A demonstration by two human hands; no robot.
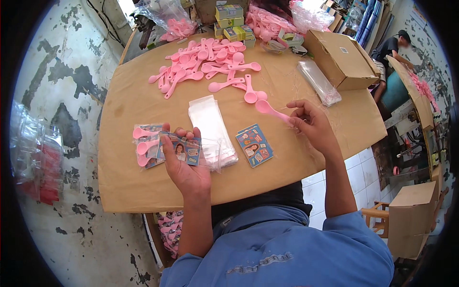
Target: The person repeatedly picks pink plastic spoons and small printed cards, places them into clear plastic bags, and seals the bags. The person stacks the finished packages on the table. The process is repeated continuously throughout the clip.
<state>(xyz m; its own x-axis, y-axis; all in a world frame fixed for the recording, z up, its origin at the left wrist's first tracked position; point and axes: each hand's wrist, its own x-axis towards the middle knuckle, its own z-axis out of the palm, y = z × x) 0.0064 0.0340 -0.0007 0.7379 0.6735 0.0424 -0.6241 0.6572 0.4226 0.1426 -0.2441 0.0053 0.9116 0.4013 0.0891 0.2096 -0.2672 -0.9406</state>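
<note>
My left hand [187,176] is closed on a blue printed card [180,149] that looks to be inside a clear plastic bag. My right hand [313,125] pinches a pink spoon [268,109] by its handle, with the bowl pointing left. Between the hands lie a stack of clear plastic bags [206,115] and a small stack of blue cards [255,146]. Left of my left hand, finished-looking clear packets [145,146] show pink spoons with blue cards. A loose heap of pink spoons [215,60] covers the far middle of the table.
A cardboard box [330,55] stands at the far right of the brown-covered table [129,189], beside another pile of clear bags [319,82]. Stacked card bundles [230,21] and bagged pink spoons [271,21] line the back. Another person [388,50] sits beyond, at right.
</note>
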